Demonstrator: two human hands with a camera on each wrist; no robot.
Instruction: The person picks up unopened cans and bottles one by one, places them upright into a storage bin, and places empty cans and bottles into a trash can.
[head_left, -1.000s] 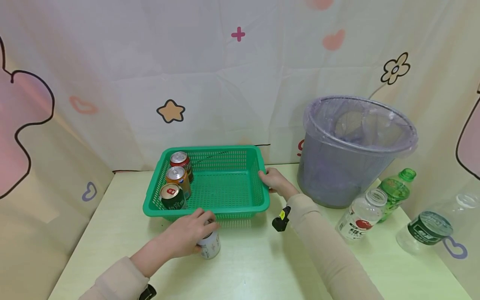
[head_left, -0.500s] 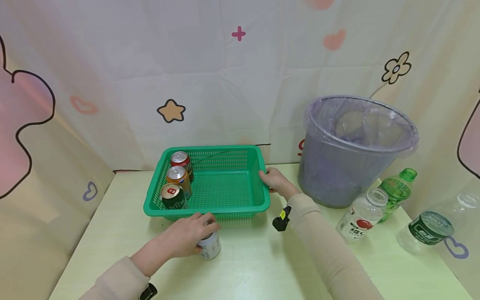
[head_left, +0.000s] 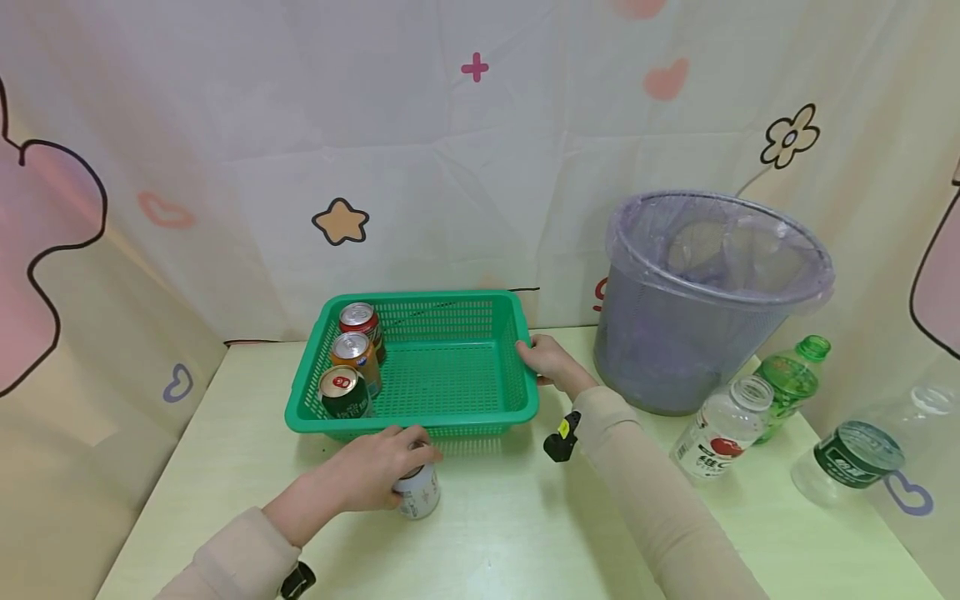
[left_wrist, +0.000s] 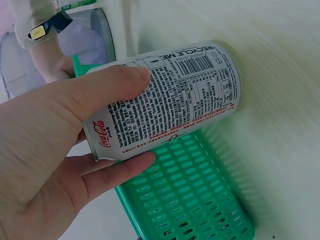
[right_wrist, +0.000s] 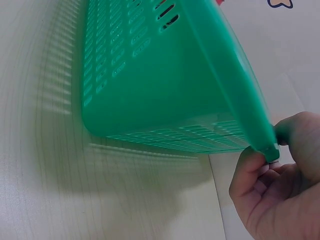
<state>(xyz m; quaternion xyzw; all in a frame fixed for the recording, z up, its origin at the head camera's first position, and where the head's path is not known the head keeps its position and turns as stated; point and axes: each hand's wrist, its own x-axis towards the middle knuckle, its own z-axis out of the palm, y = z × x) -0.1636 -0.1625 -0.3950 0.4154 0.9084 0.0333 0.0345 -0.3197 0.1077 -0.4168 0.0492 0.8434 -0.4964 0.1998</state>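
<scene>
My left hand (head_left: 378, 471) grips a white Coca-Cola can (head_left: 420, 493) from above, in front of the basket; in the left wrist view thumb and fingers wrap the top end of the can (left_wrist: 175, 95). With thumb and fingers, my right hand (head_left: 555, 364) pinches the right rim of a green plastic basket (head_left: 450, 422); the right wrist view shows this hand (right_wrist: 285, 180) at the basket's rim (right_wrist: 240, 85). Along the basket's left side stand a red can (head_left: 361, 325), an orange can (head_left: 355, 360) and a dark green can (head_left: 345, 396), all upright.
A mesh bin (head_left: 667, 350) lined with a purple bag stands at the back right. Before it are a clear bottle with a tomato-red label mark (head_left: 720, 433), a green bottle (head_left: 791, 383) and a clear bottle with a green label (head_left: 851, 458). A patterned curtain (head_left: 450, 208) hangs behind the table.
</scene>
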